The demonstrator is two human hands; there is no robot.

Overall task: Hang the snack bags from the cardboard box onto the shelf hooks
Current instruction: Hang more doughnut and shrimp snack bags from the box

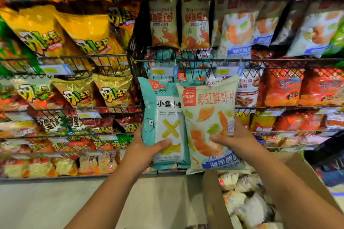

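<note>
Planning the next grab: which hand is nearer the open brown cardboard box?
Right. The right hand, gripping the pale green shrimp-chip bag, is just above the brown cardboard box; the left hand, gripping the teal snack bag, is farther off to its left.

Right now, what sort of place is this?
Probably a shop's snack aisle: wire racks of snack bags, price tags on the rails, a cardboard box of stock. The left hand holds a teal bag, right hand a pale bag.

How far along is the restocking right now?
Done: snack bags already fill the wire shelves. In hand: the left hand grips a teal bag, the right hand a pale prawn-chip bag, neither hung yet. Left: the cardboard box holds more packets.
</note>
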